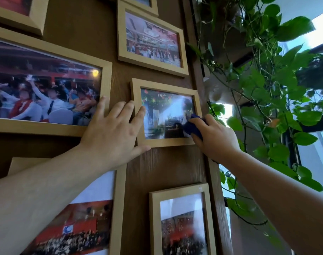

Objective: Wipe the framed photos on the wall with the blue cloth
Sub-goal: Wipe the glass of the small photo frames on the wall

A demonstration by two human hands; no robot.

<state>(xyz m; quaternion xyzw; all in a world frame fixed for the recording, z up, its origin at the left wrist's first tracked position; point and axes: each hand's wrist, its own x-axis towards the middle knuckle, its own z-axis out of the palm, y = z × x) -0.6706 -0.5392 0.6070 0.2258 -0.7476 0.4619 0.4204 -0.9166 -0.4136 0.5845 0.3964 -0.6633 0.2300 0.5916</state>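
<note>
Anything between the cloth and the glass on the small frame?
Nothing visible. The right hand presses the blue cloth on the small frame's glass, lower right. The left hand only braces its left edge.

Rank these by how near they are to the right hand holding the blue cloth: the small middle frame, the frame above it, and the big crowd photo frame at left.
From the right hand:
1. Small middle frame, right under the blue cloth.
2. Frame above it, higher on the wall.
3. Big crowd photo frame, far left, beyond the left hand.

Leafy green vine plant (267,85) trailing at right, beside bright window (321,30); dark wood-grain wall (166,166) behind.
</note>
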